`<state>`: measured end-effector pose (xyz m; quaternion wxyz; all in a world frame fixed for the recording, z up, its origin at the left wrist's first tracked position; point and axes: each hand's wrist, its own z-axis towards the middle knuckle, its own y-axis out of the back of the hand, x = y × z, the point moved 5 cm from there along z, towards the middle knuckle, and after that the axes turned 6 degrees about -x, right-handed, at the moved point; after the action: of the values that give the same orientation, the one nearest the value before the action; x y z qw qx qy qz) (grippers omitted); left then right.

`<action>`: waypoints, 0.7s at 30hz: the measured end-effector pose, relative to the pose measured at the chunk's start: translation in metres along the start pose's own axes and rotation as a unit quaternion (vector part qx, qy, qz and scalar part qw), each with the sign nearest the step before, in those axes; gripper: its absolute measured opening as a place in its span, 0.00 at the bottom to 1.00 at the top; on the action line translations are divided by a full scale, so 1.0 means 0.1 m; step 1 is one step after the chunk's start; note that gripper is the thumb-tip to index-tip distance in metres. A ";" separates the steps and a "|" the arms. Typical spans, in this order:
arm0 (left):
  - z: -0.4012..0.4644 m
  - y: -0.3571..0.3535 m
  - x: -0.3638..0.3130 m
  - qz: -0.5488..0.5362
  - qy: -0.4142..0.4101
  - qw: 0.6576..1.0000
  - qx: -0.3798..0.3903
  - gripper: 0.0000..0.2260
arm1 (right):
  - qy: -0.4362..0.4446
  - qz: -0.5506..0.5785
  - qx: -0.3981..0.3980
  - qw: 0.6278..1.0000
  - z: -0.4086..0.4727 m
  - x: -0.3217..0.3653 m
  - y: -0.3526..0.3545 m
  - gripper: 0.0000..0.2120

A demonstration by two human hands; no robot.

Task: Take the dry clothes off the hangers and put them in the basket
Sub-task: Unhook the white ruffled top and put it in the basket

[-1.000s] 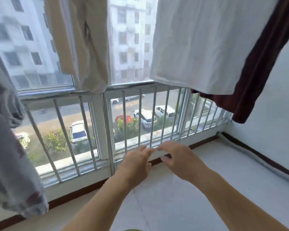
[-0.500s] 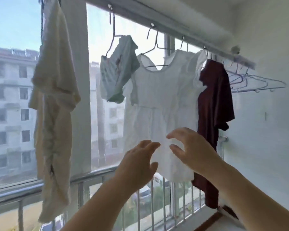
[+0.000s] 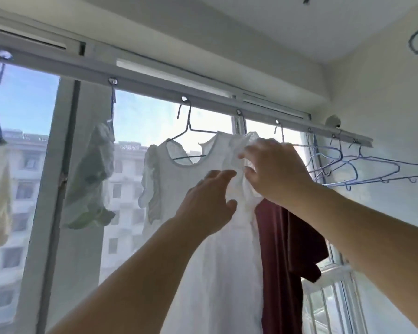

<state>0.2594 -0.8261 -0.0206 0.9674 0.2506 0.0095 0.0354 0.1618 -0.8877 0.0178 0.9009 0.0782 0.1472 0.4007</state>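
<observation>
Head view: a white dress (image 3: 203, 237) hangs on a wire hanger (image 3: 188, 131) from the rail (image 3: 155, 78). The right hand (image 3: 275, 169) has a closed grip bunching its shoulder; the left hand (image 3: 208, 203) lies open against the front. Pulling downward could snag the neckline. A maroon shirt (image 3: 285, 249) crowds the right; left has room. No basket shows.

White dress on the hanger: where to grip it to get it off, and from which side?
Grip the white dress at a shoulder, from the front, and slide that shoulder off the end of the hanger. The wire runs inside the neckline, so pulling the hem would likely snag. The right hand already bunches the right shoulder; the left hand is open by the chest.
</observation>
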 end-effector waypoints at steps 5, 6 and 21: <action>0.49 -0.05 0.18 0.025 0.037 0.997 -0.069 0.27 | 0.034 -0.049 -0.054 0.997 0.64 0.00 -0.15 0.16; 0.55 -0.06 0.24 0.026 0.046 0.996 -0.077 0.28 | 0.037 -0.058 -0.054 0.996 0.74 0.01 -0.20 0.15; 1.40 0.00 0.62 0.153 -0.013 0.979 -0.131 0.29 | -0.007 -0.022 -0.071 0.997 0.99 -0.24 -0.70 0.18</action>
<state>0.3259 -0.8893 0.1019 0.9750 0.1208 -0.0466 0.1807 0.2276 -0.9546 0.0985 0.9138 0.0135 0.1140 0.3896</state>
